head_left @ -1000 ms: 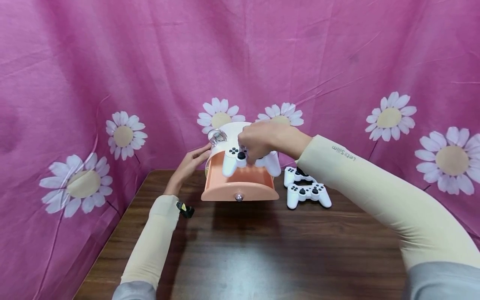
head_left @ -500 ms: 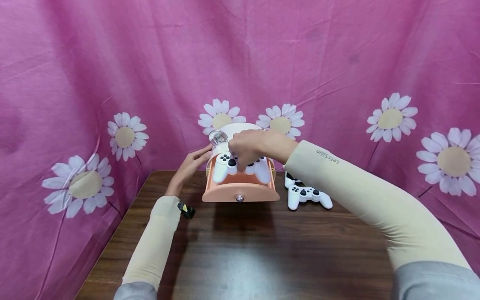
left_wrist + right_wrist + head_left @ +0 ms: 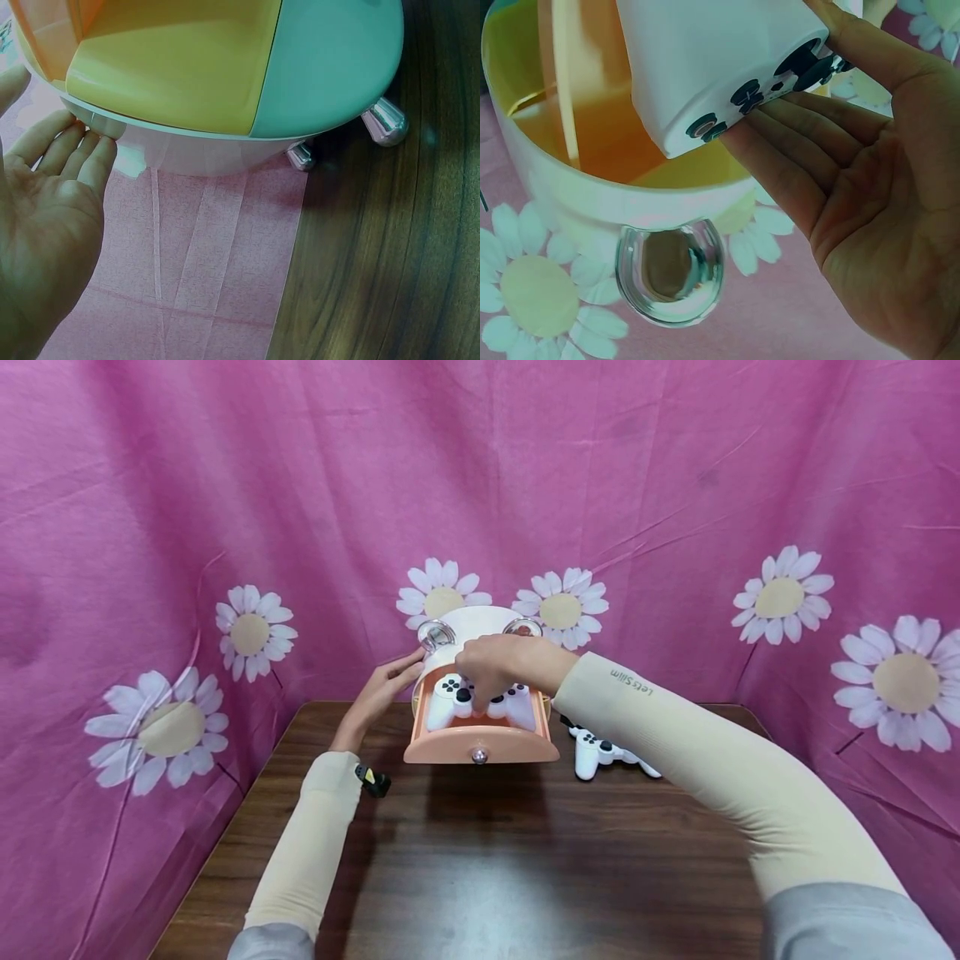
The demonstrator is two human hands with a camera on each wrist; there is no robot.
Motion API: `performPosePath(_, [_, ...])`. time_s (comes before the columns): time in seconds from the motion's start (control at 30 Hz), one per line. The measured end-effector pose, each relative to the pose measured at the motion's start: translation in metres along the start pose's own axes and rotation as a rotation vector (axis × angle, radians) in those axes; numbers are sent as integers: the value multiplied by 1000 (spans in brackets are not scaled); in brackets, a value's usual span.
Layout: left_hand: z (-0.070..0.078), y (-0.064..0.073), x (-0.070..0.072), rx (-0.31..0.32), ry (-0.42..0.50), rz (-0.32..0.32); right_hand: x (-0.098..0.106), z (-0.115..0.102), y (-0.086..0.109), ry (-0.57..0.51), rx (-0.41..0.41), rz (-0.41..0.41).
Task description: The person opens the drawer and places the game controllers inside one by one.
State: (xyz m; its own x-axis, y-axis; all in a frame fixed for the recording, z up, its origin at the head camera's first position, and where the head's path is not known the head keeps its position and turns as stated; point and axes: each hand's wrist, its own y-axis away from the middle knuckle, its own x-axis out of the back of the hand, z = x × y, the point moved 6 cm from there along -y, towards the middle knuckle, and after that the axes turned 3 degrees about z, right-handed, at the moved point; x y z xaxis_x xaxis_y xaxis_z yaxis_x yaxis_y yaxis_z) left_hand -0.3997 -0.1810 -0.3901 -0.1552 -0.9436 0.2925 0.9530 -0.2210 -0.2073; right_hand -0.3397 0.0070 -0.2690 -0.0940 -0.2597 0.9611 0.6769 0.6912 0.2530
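Observation:
A white drawer box shaped like an alarm clock stands at the back of the table, its top orange drawer pulled out. Inside that drawer sits a white game controller, which my right hand holds from above by its middle. The right wrist view shows thumb and fingers on either side of the controller. My left hand touches the box's left side, fingertips near the silver bell. In the left wrist view those fingers lie fairly straight against the white side.
Right of the box lies another white controller, partly covered by my right sleeve; one more behind it is almost hidden. Yellow and green drawer fronts sit below the orange one. A pink flowered curtain hangs behind the table.
My right hand has moved left and down, bringing the controller from over the drawer to inside it. My right sleeve now covers more of the controllers on the table. The left hand has stayed put.

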Motion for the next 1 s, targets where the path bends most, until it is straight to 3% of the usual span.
performPosePath(0.5, [0, 0, -1, -9, -13, 6, -6, 6, -2, -35, -45, -23])
performPosePath(1.0, [-1, 1, 0, 1, -10, 5, -1, 3, 6, -22, 19, 55])
